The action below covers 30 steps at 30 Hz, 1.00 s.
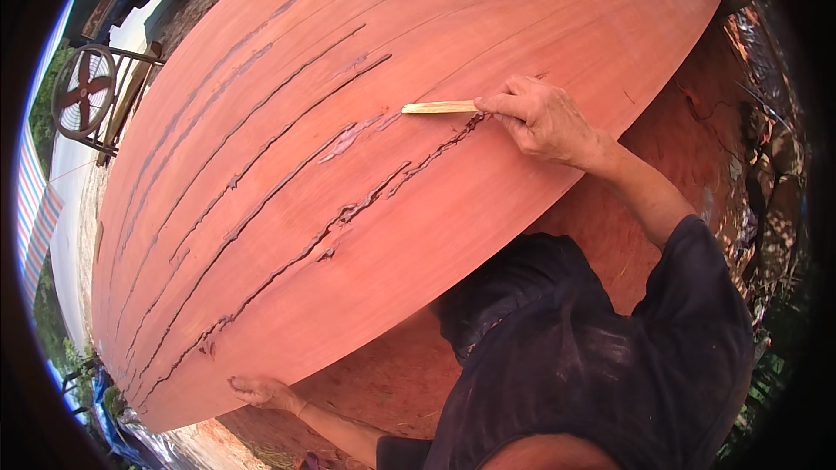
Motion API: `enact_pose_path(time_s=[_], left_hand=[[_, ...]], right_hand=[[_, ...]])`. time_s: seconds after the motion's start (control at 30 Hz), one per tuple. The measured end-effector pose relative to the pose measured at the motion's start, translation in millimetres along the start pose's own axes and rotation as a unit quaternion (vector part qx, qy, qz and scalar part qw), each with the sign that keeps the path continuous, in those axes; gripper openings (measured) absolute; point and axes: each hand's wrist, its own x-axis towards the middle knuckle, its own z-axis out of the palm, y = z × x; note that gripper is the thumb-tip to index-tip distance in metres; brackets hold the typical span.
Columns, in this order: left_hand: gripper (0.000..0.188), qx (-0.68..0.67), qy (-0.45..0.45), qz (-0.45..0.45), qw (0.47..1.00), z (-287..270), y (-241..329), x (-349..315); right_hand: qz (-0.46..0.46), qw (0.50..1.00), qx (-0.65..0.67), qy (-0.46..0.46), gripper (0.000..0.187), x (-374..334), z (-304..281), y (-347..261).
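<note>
In front of me spreads a large curved hull of reddish wood planks. Dark, uneven lines of sealing paste run along its seams, and some have smeared purple-grey patches beside them. My right hand pinches a flat, pale wooden stick near its right end. The stick's left tip touches the hull by the end of a smeared purple-grey line. Down at the hull's lower left edge, my left hand lies against the wood with its fingers stretched out and nothing visible in it.
A round fan with dark blades stands beyond the hull at the left. Behind it hangs a striped sheet. Reddish ground lies below the hull's right edge, with rocks and plants farther right. Part of a blue vehicle shows at top left.
</note>
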Motion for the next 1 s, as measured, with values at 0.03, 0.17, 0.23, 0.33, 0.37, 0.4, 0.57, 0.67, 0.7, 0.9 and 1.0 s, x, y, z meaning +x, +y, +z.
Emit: enact_pose_path(time_s=[0.03,0.17,0.23,0.33,0.37,0.4,0.57,0.67,0.7,0.9,1.0], left_hand=[[0.055,-0.008,0.009,0.012,1.000,2,-3,1],[0.056,0.015,0.008,0.014,1.000,3,-10,5],[0.056,0.012,0.007,0.007,1.000,3,-11,6],[0.056,-0.010,0.001,0.001,1.000,2,-8,4],[0.057,0.006,-0.005,-0.006,1.000,1,-7,3],[0.057,0.014,-0.014,-0.015,1.000,1,-6,3],[0.058,-0.008,-0.017,-0.017,1.000,0,-5,4],[0.058,-0.010,-0.016,-0.017,1.000,1,-10,5],[0.057,-0.006,-0.014,-0.009,1.000,1,-12,5],[0.054,-0.015,-0.001,0.007,1.000,2,0,1],[0.053,-0.010,-0.002,0.001,1.000,0,16,-3]], right_hand=[[-0.012,1.000,-0.009,0.006,0.022,0,0,2],[-0.057,0.997,-0.048,0.001,0.025,2,-1,11],[-0.060,0.997,-0.057,-0.004,0.028,2,-2,14],[-0.048,0.998,-0.044,-0.009,0.031,0,-5,14],[-0.041,0.998,-0.043,-0.014,0.031,-1,-5,13],[-0.036,0.998,-0.043,-0.015,0.032,-2,-6,13],[-0.030,0.997,-0.070,-0.023,0.034,-9,-15,10],[0.009,0.993,-0.114,-0.019,0.032,-10,-37,9],[0.059,0.988,-0.136,-0.039,0.031,-9,-44,7],[-0.005,0.997,0.066,0.040,0.026,-17,-30,-30],[0.145,0.973,0.175,-0.034,0.026,-23,-17,-34]])
